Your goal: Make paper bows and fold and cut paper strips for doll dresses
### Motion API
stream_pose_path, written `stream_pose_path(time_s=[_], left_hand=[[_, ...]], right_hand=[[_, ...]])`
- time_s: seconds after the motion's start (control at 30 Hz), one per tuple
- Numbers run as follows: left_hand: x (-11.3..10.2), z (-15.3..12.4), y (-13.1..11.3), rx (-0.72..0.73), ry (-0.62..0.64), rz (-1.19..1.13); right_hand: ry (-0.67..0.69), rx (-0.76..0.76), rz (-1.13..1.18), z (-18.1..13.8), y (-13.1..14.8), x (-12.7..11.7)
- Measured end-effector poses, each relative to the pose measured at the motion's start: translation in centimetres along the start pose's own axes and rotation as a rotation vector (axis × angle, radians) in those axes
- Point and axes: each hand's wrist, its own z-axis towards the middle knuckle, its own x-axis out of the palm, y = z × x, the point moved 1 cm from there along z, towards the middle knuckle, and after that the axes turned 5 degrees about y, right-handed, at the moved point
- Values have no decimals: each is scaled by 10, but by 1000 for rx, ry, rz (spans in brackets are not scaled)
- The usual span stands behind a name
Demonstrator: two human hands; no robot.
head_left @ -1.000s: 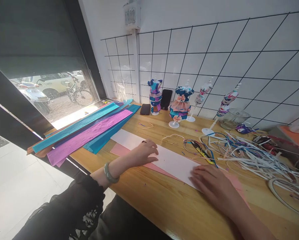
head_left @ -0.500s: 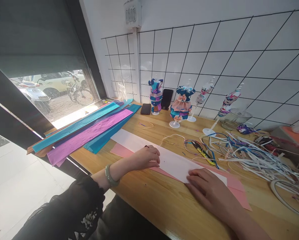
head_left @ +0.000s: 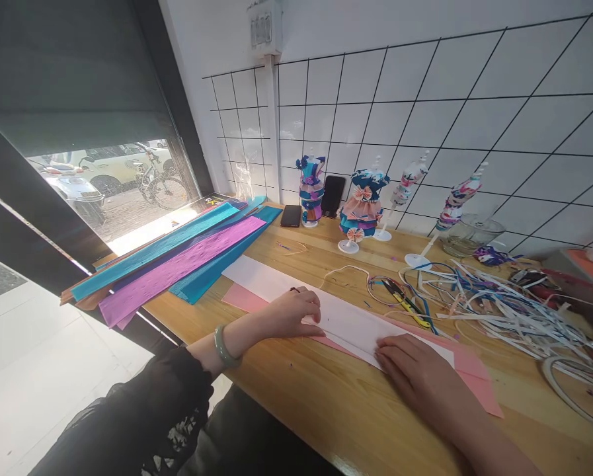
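Observation:
A long white paper strip (head_left: 346,317) lies across a sheet of pink paper (head_left: 479,383) on the wooden table. My left hand (head_left: 296,314), with a jade-like bangle (head_left: 225,347) on its wrist, has its fingers curled round the strip's near edge, thumb below. My right hand (head_left: 415,363) grips the same near edge farther right, fingertips on top and thumb mostly hidden. Between the two hands the strip's near edge shows a narrow raised or folded line.
Crepe paper strips, purple (head_left: 187,271) and teal (head_left: 152,251), lie at the left. Behind stand small dressed mannequins (head_left: 360,208) and phones (head_left: 291,216). A yellow-black cutter (head_left: 408,304) and a tangle of cut strips (head_left: 514,317) lie right, near a glass bowl (head_left: 467,238).
The left thumb has moved away from its fingers, toward the right. A raised line now shows along the strip's near edge between the hands. The view has shifted slightly.

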Motion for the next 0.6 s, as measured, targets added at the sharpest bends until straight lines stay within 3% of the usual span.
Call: stream_pose_path(time_s=[0.3,0.5,0.6], left_hand=[[2,6,-4,-49,26,72],[0,5,-5,-40,54,102],[-2,5,-6,-38,62,98]], right_hand=[[26,101,47,4,1,-10],[-113,229,-53,-6,-23,-9],[-107,266,-97,-11,-35,-3]])
